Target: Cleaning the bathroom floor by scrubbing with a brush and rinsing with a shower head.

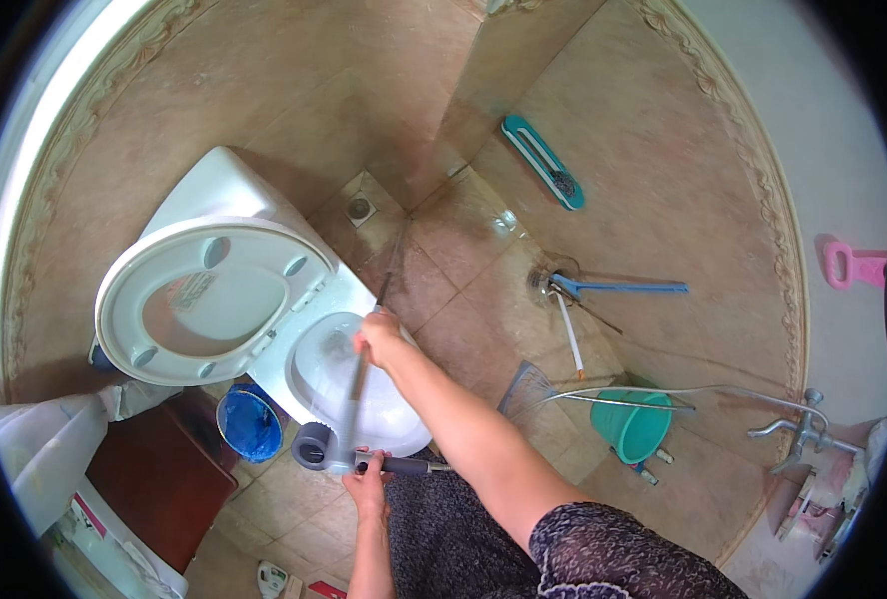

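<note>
A white toilet (353,292) stands before me with its lid and seat (196,299) raised. My right hand (377,337) is closed around a long grey stick-like handle (356,389), blurred, above the bowl (327,374). Its dark upper end points past the bowl's far right edge. At the bowl's near edge my left hand (369,479) grips the dark grey handle of a hand shower (406,465). The grey round head (312,445) lies to its left, close to the stick's lower end; whether they touch is unclear. Water and whitish foam show in the bowl.
A blue-lined bin (250,423) stands left of the toilet, near a dark red panel (162,479). At right are a green bucket (633,427), a metal shower hose (683,388), a wall mixer tap (807,430) and a blue-handled tool (623,287). A floor drain (359,209) lies behind.
</note>
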Demonstrator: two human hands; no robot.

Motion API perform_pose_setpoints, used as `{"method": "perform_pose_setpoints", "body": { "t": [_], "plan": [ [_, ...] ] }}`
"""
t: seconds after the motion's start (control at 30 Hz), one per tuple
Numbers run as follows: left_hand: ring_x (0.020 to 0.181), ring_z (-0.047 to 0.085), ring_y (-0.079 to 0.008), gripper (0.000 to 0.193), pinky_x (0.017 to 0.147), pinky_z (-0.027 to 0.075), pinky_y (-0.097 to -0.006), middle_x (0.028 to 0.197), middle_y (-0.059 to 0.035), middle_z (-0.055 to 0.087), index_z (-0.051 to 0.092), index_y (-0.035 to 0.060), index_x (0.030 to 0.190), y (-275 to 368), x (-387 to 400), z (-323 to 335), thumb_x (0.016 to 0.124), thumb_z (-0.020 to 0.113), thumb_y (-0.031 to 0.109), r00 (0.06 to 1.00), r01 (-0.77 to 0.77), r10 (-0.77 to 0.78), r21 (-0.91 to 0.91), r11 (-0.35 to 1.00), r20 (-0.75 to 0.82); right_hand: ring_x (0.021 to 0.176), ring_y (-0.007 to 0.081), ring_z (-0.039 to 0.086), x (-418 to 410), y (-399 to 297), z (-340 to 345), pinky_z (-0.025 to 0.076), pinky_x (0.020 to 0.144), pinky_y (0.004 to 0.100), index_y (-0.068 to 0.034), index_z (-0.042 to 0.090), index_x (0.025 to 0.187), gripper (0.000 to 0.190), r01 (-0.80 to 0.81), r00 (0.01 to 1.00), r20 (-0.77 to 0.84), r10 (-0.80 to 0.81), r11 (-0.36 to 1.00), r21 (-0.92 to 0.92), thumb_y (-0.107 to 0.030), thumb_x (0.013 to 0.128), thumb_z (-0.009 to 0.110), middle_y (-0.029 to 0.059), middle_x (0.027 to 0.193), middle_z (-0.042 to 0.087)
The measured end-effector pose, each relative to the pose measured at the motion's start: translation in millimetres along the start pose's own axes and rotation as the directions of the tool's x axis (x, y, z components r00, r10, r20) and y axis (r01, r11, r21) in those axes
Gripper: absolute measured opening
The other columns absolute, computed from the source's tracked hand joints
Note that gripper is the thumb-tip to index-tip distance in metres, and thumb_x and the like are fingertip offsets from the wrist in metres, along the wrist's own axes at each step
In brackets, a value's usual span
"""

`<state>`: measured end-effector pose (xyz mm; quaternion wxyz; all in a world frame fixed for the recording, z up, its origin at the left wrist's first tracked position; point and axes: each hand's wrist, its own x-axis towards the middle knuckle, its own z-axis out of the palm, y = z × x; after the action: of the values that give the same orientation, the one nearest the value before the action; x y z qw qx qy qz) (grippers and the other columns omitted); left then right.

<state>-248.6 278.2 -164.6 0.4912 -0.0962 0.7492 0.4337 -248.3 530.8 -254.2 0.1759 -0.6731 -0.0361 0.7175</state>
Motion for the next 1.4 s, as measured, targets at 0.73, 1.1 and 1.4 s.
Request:
{"method": "perform_pose_setpoints", "body": {
  "t": [0.73,1.1,1.4],
  "plan": [
    [0.082,0.067,-0.0186,0.031,0.055,0.049,-0.0271,0.09,-0.008,0.065,0.048,0.0079,0.108,9.8,-15.3,25.2,0.082,0.066,0.005,0.996,0.016,-0.021,0.058,0.998,0.089,0.041,0.0237,0.046,66.9,-85.0,-206.9,0.037,0.036,0.0335,-0.002,0.048,0.084,0.009,-0.015,0.909,-0.399,0.121,0.966,0.257,-0.006,0.086,0.04,0.0124,0.061,0.049],
    [0.081,0.067,-0.0173,0.03,0.054,0.051,-0.0274,0.091,-0.0085,0.064,0.049,0.0057,0.108,0.2,-20.2,19.5,0.083,0.065,0.003,0.998,0.029,-0.027,-0.027,0.999,0.053,0.041,0.0236,0.053,-18.1,3.1,-161.3,0.036,0.03,0.0376,-0.008,0.031,0.142,0.059,-0.009,0.918,-0.339,-0.205,0.845,-0.535,-0.005,0.085,0.046,0.0179,0.075,0.059],
    [0.082,0.067,-0.0189,0.03,0.054,0.05,-0.027,0.091,-0.0091,0.065,0.048,0.0055,0.108,3.0,-15.5,15.6,0.083,0.064,0.003,0.999,0.023,-0.021,-0.045,0.999,0.044,0.042,0.0188,0.052,-32.4,11.3,-272.6,0.042,0.038,0.0336,-0.025,0.042,0.14,0.048,0.134,0.891,-0.158,-0.425,0.58,-0.803,-0.015,0.093,0.043,0.0094,0.069,0.058]
  ]
}}
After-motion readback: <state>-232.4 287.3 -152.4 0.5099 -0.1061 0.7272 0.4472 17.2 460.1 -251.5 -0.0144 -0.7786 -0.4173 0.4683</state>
